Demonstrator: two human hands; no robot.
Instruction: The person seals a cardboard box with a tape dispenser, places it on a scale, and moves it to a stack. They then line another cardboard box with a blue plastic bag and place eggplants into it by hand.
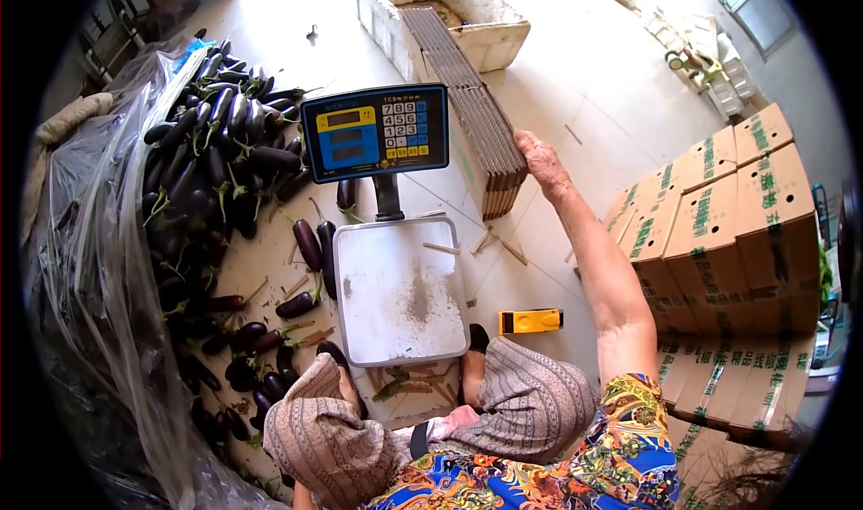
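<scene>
My right hand (543, 163) reaches forward, its fingers closed at the near right edge of a stack of flattened cardboard boxes (463, 97). The stack stands on edge, leaning by a white foam box. Of my left arm only a bit of skin shows at the bottom edge; the left hand itself is out of sight. Between my feet stands a weighing scale (400, 285) with a dirty metal platform and a display with keypad (376, 133). Several scraps lie on and around it. A yellow tape dispenser (531, 320) rests on the floor right of the scale.
A large heap of eggplants (225, 150) lies at left beside clear plastic sheeting (99, 222), with loose ones near the scale. The foam box (490, 43) stands at the back. Printed cardboard cartons (710, 231) are stacked at right.
</scene>
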